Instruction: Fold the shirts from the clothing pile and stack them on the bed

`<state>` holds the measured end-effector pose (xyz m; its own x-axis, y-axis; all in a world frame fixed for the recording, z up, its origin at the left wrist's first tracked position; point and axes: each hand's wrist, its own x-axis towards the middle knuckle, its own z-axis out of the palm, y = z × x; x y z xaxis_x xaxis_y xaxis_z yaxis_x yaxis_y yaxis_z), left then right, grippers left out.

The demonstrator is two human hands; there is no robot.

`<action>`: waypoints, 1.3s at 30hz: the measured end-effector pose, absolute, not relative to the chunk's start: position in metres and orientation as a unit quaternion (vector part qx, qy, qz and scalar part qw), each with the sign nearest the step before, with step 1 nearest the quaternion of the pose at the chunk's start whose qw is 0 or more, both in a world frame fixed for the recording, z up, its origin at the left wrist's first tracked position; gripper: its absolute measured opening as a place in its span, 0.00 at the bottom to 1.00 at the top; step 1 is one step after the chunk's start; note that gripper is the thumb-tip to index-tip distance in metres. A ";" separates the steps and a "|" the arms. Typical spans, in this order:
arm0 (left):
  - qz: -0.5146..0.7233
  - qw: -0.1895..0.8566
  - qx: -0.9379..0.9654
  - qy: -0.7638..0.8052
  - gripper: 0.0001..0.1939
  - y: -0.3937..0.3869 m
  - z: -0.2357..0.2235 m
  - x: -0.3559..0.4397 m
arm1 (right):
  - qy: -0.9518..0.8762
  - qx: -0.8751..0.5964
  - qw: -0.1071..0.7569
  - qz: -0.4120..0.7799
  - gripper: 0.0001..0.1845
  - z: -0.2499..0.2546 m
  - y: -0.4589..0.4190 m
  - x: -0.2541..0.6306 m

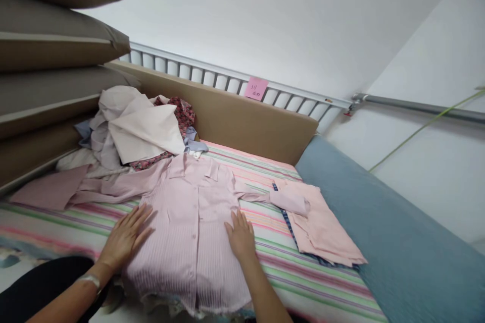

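A pale pink button-up shirt [178, 237] lies spread front side up, its collar away from me and its sleeves out to both sides. My left hand [131, 229] rests flat on the shirt's left edge, fingers stretched out. On the opposite edge lies my right hand [240, 234], also flat with its fingers extended. Neither hand grips the cloth. The shirt's hem hangs over the near edge of the bed. Its right cuff reaches onto a folded peach garment [322, 227], which lies on top of a dark blue patterned cloth.
A striped sheet [318, 282] covers the bed. Crumpled clothes [144, 131] are heaped at the back left, beside stacked brown cushions [56, 50]. A tan padded board [242, 116] stands along the back, with a pink note [256, 88] above it. A blue-grey padded surface [397, 227] borders the right.
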<state>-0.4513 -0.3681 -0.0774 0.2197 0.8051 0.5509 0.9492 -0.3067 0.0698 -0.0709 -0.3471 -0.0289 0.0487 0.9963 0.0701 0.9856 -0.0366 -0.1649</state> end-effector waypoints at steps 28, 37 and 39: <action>-0.256 0.067 -0.753 -0.603 0.22 -0.382 -0.064 -0.444 | -0.699 -0.714 0.028 0.016 0.33 -0.041 -0.294 -0.096; -0.267 0.051 -0.765 -0.583 0.22 -0.379 -0.067 -0.451 | -0.648 -0.761 0.014 0.021 0.31 -0.026 -0.289 -0.086; -0.269 0.057 -0.767 -0.580 0.23 -0.379 -0.070 -0.452 | -0.619 -0.785 0.028 -0.003 0.31 -0.017 -0.292 -0.095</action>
<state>-0.4522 -0.3786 -0.0697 0.1826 0.8592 0.4779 0.9202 -0.3206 0.2248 -0.0952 -0.2922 -0.0173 0.2331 0.9716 0.0400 0.9720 -0.2315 -0.0402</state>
